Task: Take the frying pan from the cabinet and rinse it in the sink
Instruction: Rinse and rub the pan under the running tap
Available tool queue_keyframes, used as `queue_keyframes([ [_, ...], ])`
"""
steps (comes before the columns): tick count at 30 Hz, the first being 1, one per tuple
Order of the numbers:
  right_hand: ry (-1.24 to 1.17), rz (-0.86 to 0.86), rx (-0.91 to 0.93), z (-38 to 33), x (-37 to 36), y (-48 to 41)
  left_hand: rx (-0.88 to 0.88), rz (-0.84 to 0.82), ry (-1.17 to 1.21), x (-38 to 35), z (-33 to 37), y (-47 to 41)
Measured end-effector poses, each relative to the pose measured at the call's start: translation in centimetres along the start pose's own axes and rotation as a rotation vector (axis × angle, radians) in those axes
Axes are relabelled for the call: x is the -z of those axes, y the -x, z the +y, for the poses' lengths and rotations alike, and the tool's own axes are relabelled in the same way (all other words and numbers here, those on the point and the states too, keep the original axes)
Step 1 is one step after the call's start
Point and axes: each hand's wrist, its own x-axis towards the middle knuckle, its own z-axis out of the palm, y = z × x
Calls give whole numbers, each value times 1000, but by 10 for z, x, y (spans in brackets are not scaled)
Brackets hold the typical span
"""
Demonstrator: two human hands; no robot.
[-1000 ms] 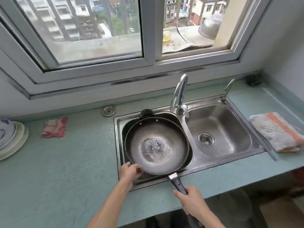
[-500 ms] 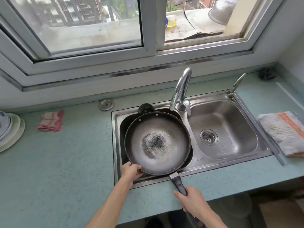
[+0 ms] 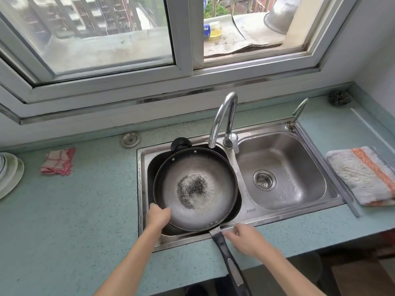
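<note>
A dark frying pan [image 3: 195, 186] with a worn grey centre rests over the left basin of the steel double sink [image 3: 245, 212]. Its black handle [image 3: 229, 259] sticks out over the counter's front edge. My left hand [image 3: 158, 215] grips the pan's near-left rim. Off the handle and just to its right, my right hand [image 3: 244, 239] hovers with its fingers apart, holding nothing. The chrome faucet [image 3: 223, 118] arches over the pan's far edge, and I see no water running.
A black pot knob [image 3: 181, 143] shows behind the pan. The right basin [image 3: 282, 174] has a drain strainer. A folded towel [image 3: 363, 175] lies on the right counter, a pink cloth [image 3: 58, 161] and stacked plates [image 3: 9, 174] on the left. A scrubber [image 3: 340, 98] sits in the far corner.
My right hand has let go of the pan's handle and moved to its right with fingers apart. The left hand keeps its grip on the rim.
</note>
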Motion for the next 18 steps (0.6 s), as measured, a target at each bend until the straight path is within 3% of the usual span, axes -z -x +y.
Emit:
queue_keyframes([
  [3,-45,81,34,-8,37,-28,-332,145,-31,4,52,18],
  [6,-136,158,72,-25,79,-55,-696,79,61,-2,121,46],
  [8,-267,189,81,-35,105,-75,-840,17,110,-9,167,69],
  [12,-391,274,119,-55,149,-105,-899,-35,182,-24,211,80],
  [18,-513,251,67,-71,181,-145,-903,-133,144,-50,198,95],
])
